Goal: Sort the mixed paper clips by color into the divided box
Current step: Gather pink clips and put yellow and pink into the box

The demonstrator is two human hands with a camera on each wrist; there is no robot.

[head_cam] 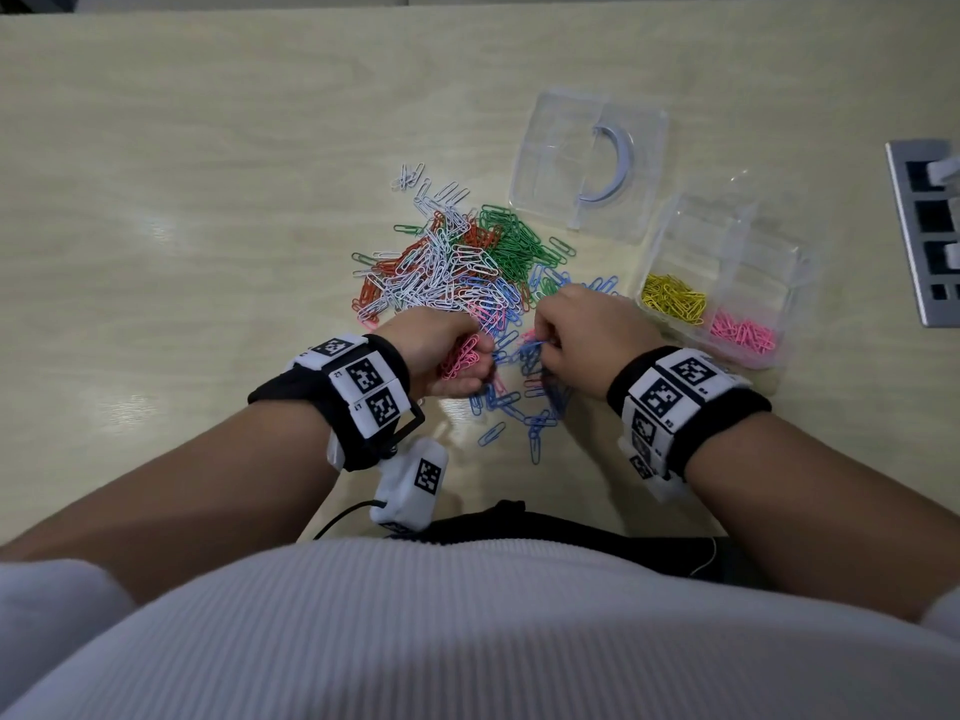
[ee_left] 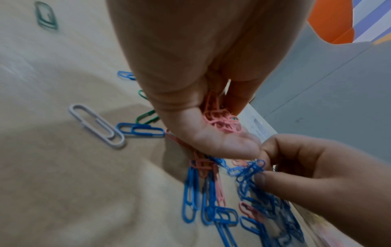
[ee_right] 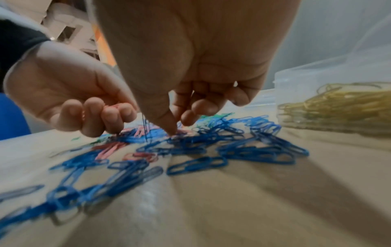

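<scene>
A mixed pile of paper clips (head_cam: 457, 262) in white, red, green, blue and pink lies mid-table. My left hand (head_cam: 467, 356) curls round a bunch of pink clips (ee_left: 220, 120) in its palm, at the pile's near edge. Just right of it, my right hand (head_cam: 545, 345) pinches a tangle of blue clips (ee_left: 253, 168) between thumb and forefinger, lifting them off the scattered blue clips (ee_right: 211, 150). The clear divided box (head_cam: 779, 241) stands to the right, with yellow clips (head_cam: 672, 298) in one near compartment and pink clips (head_cam: 743, 332) in the one beside it.
The box's clear lid (head_cam: 587, 158) lies behind the pile. A grey metal socket panel (head_cam: 924, 231) is set into the table at the far right. A white tagged device (head_cam: 410, 491) on a cable hangs by the table's near edge.
</scene>
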